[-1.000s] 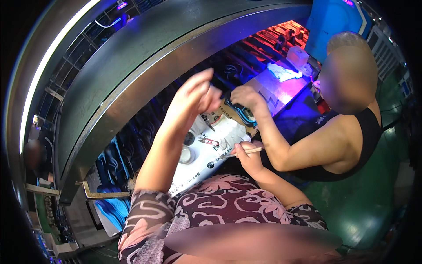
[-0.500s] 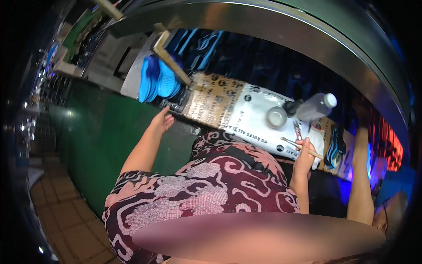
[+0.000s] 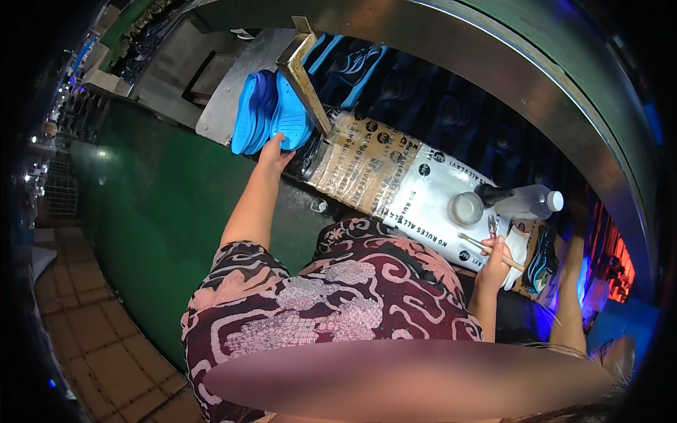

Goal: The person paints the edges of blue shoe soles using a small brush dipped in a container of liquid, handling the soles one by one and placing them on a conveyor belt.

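My left hand (image 3: pixel 276 154) is at the near end of a bright blue shoe sole (image 3: pixel 290 116), its fingers closed on the edge. This sole leans at the front of a stack of blue soles (image 3: pixel 252 116), the inner ones darker blue. My right hand (image 3: pixel 495 266) grips a thin brush (image 3: pixel 509 264) by its wooden handle, bristles pointing left over the wrapped ledge (image 3: pixel 416 201). Just beyond the brush stand a glass jar (image 3: pixel 465 209) with pale contents, and a clear bottle (image 3: pixel 525 203) with a white cap. A small red-handled tool (image 3: pixel 492 226) lies near my right hand.
An angled metal bracket (image 3: pixel 305 84) rises beside the soles. Dark shoe parts with blue edges (image 3: pixel 363 67) lie behind the ledge, under a curved metal rail (image 3: pixel 451 35). White cloth or a glove (image 3: pixel 516 248) lies near my right hand. Another person's arm (image 3: pixel 570 303) is at the right.
My left hand has reached forward to the blue soles and taken hold of one's near end. My right hand still holds the brush. The whole view has shifted slightly.
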The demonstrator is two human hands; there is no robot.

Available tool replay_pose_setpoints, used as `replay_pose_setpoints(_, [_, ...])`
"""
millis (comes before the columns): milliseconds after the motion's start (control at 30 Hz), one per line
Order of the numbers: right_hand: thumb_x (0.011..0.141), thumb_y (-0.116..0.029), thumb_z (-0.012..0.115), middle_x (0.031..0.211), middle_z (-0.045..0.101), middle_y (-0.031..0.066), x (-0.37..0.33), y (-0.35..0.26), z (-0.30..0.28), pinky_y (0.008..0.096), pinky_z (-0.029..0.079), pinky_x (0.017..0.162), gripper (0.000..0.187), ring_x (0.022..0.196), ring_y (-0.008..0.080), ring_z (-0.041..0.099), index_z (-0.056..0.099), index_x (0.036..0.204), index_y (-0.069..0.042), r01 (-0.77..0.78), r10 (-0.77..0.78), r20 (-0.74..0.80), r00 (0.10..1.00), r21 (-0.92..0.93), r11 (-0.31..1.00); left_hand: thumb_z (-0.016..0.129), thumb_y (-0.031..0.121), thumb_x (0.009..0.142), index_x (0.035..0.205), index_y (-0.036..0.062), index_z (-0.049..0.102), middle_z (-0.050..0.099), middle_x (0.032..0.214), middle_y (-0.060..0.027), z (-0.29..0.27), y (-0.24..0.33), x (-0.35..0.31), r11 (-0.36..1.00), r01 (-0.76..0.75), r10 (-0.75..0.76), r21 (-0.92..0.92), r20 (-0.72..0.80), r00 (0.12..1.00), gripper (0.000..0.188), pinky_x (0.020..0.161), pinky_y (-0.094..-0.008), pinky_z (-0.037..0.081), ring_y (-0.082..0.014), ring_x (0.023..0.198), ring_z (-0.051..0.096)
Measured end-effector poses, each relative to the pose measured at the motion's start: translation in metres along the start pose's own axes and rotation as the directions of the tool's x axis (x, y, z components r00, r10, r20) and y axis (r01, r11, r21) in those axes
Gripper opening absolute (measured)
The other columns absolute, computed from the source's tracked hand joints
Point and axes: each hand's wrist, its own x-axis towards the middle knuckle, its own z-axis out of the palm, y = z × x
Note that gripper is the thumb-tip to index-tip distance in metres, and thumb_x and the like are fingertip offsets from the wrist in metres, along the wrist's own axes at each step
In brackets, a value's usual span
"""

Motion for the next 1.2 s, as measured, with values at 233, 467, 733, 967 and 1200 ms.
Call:
replay_pose_setpoints(233, [0.096, -0.025, 0.049, 0.069, 0.059, 0.0056, 0.003, -0.001, 0.006, 0.024, 0.039, 0.062, 0.037, 0.063, 0.01, 0.048, 0.062, 0.073, 0.002, -0.001, 0.002, 0.049, 0.999, -0.022, 1.0, 0.052, 0.013, 0.079, 0.132, 0.0171, 0.035, 0.046, 0.126, -0.007, -0.076, -0.029, -0.041, 0.995, -0.072, 0.059, 0.066, 0.181, 0.982, 0.056, 0.087, -0.0439, 0.044, -0.0252, 0.111, 0.048])
replay_pose_setpoints(467, [0.095, -0.025, 0.051, 0.066, 0.058, 0.0047, 0.004, 0.012, 0.008, 0.0226, 0.039, 0.059, 0.036, 0.061, 0.0093, 0.049, 0.063, 0.075, 0.002, -0.051, 0.05, 0.056, 0.997, 0.01, 0.999, 0.05, 0.005, 0.07, 0.14, 0.015, 0.032, 0.049, 0.128, -0.0058, -0.135, -0.04, -0.133, 0.952, 0.124, -0.232, 0.279, 0.399, 0.887, 0.073, 0.094, -0.0422, 0.043, -0.0234, 0.116, 0.049])
replay_pose_setpoints(733, [0.096, -0.026, 0.05, 0.064, 0.056, 0.0027, -0.006, 0.006, -0.01, 0.0224, 0.038, 0.059, 0.038, 0.061, 0.0084, 0.048, 0.065, 0.075, 0.001, -0.025, 0.025, 0.034, 0.999, -0.017, 1.0, 0.059, 0.003, 0.075, 0.134, 0.0082, 0.036, 0.05, 0.126, -0.0107, -0.009, -0.095, -0.131, 0.964, 0.076, -0.216, 0.256, 0.583, 0.783, 0.063, 0.097, -0.0412, 0.044, -0.0253, 0.115, 0.051])
replay_pose_setpoints(967, [0.095, -0.028, 0.052, 0.068, 0.058, 0.0019, -0.018, 0.014, -0.032, 0.0213, 0.039, 0.06, 0.036, 0.063, 0.0076, 0.049, 0.064, 0.074, -0.001, -0.053, 0.059, -0.051, 0.997, 0.114, 0.992, 0.068, 0.007, 0.075, 0.136, 0.0044, 0.032, 0.051, 0.118, -0.012, 0.073, -0.116, -0.148, 0.842, 0.056, -0.311, 0.536, 0.398, 0.863, 0.071, 0.085, -0.036, 0.048, -0.0221, 0.102, 0.055])
replay_pose_setpoints(1200, [0.094, -0.029, 0.054, 0.069, 0.062, 0.002, -0.018, 0.018, -0.028, 0.0211, 0.042, 0.059, 0.035, 0.062, 0.0074, 0.051, 0.067, 0.077, -0.001, -0.05, 0.057, -0.031, 0.998, 0.19, 0.98, 0.068, 0.018, 0.074, 0.124, 0.0, 0.047, 0.057, 0.085, -0.0103, 0.101, -0.095, -0.165, -0.155, -0.791, 0.318, 0.592, 0.788, 0.528, 0.057, 0.066, -0.0373, 0.047, -0.0252, 0.069, 0.056])
